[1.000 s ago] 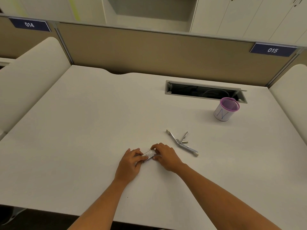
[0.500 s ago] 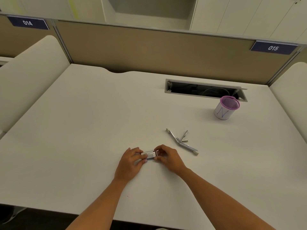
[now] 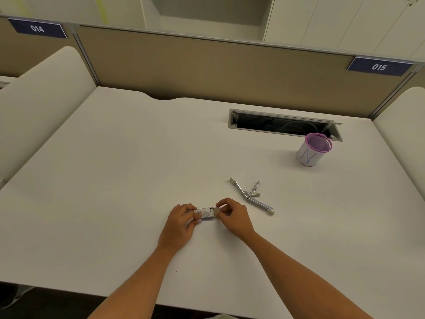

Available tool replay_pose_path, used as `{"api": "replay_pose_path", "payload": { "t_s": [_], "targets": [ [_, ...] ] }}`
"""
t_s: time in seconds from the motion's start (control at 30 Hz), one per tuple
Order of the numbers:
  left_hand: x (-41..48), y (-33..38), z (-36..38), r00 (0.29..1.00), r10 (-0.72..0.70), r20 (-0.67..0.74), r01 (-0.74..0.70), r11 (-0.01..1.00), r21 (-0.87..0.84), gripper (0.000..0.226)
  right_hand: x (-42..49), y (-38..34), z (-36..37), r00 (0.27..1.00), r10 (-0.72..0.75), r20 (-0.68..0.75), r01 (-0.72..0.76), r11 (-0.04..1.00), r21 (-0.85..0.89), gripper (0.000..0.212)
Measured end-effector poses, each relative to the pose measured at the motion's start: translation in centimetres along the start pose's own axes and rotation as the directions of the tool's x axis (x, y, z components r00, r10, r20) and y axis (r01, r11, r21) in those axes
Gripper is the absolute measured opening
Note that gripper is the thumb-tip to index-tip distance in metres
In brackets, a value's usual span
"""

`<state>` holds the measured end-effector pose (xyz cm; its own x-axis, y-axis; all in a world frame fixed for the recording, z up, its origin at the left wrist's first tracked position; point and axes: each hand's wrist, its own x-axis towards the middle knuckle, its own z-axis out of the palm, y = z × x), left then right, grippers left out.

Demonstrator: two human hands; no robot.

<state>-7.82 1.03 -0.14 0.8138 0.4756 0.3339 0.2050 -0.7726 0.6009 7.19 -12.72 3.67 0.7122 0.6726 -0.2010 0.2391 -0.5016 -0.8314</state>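
Small white box (image 3: 205,213) lying flat on the desk (image 3: 115,180), long axis running 9 to 3 o'clock – left hand (image 3: 180,223) gripping its 9 o'clock end, right hand (image 3: 232,217) pinching the 3 o'clock end, box between both hands, folded metal tool (image 3: 250,196) at 2 o'clock, well apart.

You've got the small box (image 3: 205,213) at the near side of the desk (image 3: 115,180), roughly ctr, between your hands: left hand (image 3: 181,223) on its left end, right hand (image 3: 233,216) pinching its right end. Just right of your right hand & a bit behind it lies the folding metal tool (image 3: 250,196), apart from the box. Farther back & right stands the cup (image 3: 310,153), w/ the cable slot (image 3: 282,126) right behind it. Behind the desk runs the partition (image 3: 207,72). The 015 tag (image 3: 379,67) sits at its top right, the 014 tag (image 3: 38,28) on the next section, far left.
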Motion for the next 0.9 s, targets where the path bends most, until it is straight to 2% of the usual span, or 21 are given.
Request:
{"api": "replay_pose_path", "payload": {
  "t_s": [0.2, 0.37, 0.5, 0.67, 0.8, 0.9],
  "targets": [
    [0.1, 0.2, -0.3, 1.000, 0.015, -0.016, -0.016, 1.000, -0.012, 0.011, -0.3, -0.3, 0.2, 1.000, 0.015, -0.027, -0.016, 0.999, -0.044, 0.012],
    [0.1, 0.2, -0.4, 1.000, 0.016, -0.012, -0.016, 1.000, -0.012, 0.009, -0.6, -1.0, 0.2, 0.993, -0.117, 0.002, 0.111, 0.940, -0.322, 0.009],
    [0.1, 0.4, -0.6, 0.999, 0.035, -0.007, -0.035, 0.999, 0.003, 0.024, -0.8, -1.5, 0.3, 0.982, -0.187, 0.037, 0.184, 0.879, -0.441, 0.010],
    [0.1, 0.4, -0.6, 1.000, 0.019, 0.000, -0.019, 1.000, -0.010, 0.024, -0.5, -1.7, 0.6, 0.995, -0.089, -0.037, 0.065, 0.904, -0.423, 0.013],
    [0.1, 0.1, -0.5, 1.000, 0.024, 0.000, -0.024, 1.000, -0.010, 0.010, -0.3, -1.8, 0.6, 0.998, -0.022, -0.052, -0.001, 0.914, -0.406, 0.017],
    [0.1, 0.0, -0.5, 0.999, 0.031, -0.017, -0.031, 0.999, -0.007, 0.019, -0.1, -1.8, 0.6, 0.998, 0.029, -0.056, -0.048, 0.915, -0.400, 0.017]
  ]
}}
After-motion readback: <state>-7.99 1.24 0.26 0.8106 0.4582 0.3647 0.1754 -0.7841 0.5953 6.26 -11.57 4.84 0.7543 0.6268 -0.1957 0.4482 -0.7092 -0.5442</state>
